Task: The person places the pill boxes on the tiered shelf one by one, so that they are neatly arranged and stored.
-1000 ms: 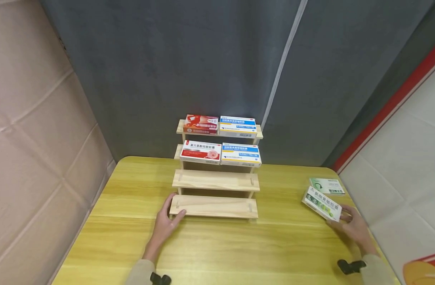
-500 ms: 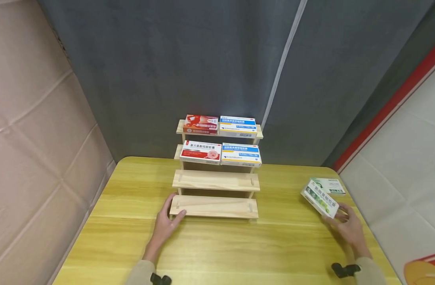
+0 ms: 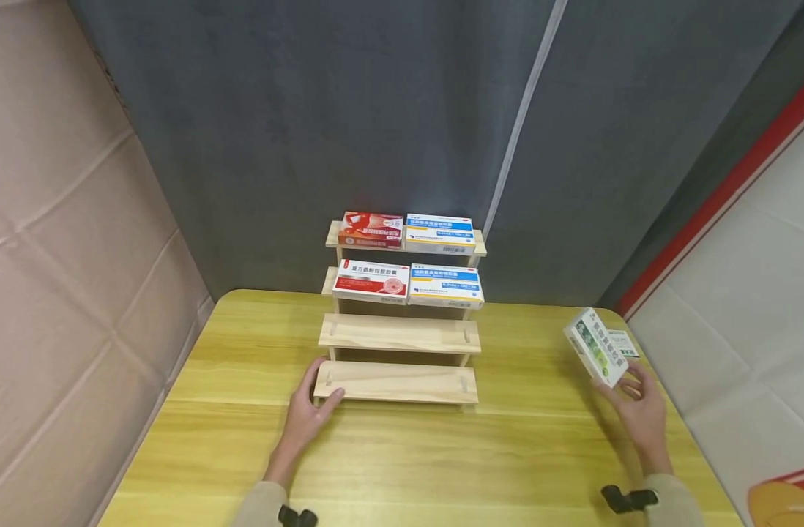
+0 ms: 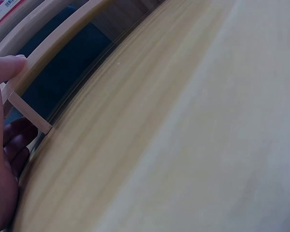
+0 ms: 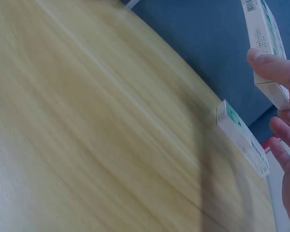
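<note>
My right hand (image 3: pixel 641 413) pinches a white-and-green medicine box (image 3: pixel 597 347) by its near end, raised and tilted above the table. In the right wrist view the thumb (image 5: pixel 273 66) presses the side of that box. A second green-and-white medicine box (image 5: pixel 244 139) lies on the table below it, partly hidden in the head view. At the left end of the stepped wooden rack (image 3: pixel 395 382), my left hand (image 3: pixel 306 410) grips the lowest step. Its thumb (image 4: pixel 12 66) lies on the step's top, and the other fingers reach round the outer side by the leg.
On the rack's top step sit a red medicine box (image 3: pixel 371 230) and a blue-and-white one (image 3: pixel 439 234). The step below bears a white-and-red box (image 3: pixel 371 281) beside another blue-and-white box (image 3: pixel 445 285). A grey curtain (image 3: pixel 310 124) hangs behind the table (image 3: pixel 402 468).
My right hand has moved away from me and slightly left, lifting and tilting the medicine box, which now covers more of the box on the table. The left hand has stayed put.
</note>
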### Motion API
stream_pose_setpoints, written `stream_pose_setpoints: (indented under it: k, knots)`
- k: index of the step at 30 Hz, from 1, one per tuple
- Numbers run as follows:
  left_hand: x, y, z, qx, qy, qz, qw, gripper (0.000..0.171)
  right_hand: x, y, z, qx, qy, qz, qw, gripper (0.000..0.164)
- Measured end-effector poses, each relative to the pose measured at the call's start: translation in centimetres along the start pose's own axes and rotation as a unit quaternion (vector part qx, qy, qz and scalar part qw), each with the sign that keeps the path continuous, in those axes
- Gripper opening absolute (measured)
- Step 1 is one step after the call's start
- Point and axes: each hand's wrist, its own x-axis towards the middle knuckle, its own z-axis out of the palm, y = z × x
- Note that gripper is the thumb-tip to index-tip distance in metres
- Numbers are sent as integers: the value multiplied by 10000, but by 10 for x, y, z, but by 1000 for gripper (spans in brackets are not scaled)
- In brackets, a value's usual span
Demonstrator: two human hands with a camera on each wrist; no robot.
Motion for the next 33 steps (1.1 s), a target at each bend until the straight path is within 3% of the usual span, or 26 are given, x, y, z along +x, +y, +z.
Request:
stream_pose_setpoints:
  k: [8, 14, 20, 33]
  knots:
    - [0, 2, 0, -8, -34, 23, 10000, 75, 0, -9, 7, 666, 622, -145, 9957, 61]
    - [0, 0, 0, 5, -50, -3, 10000, 75, -4, -18, 10, 1170, 804, -240, 9896, 58]
    - [0, 0, 0, -17, -51, -27, 10000, 76, -22, -41, 11, 1363, 811, -478, 9862, 58]
    - [0, -1, 0, 5, -65, -37, 10000, 75, -28, -46, 19, 1764, 565, -543, 9812, 64]
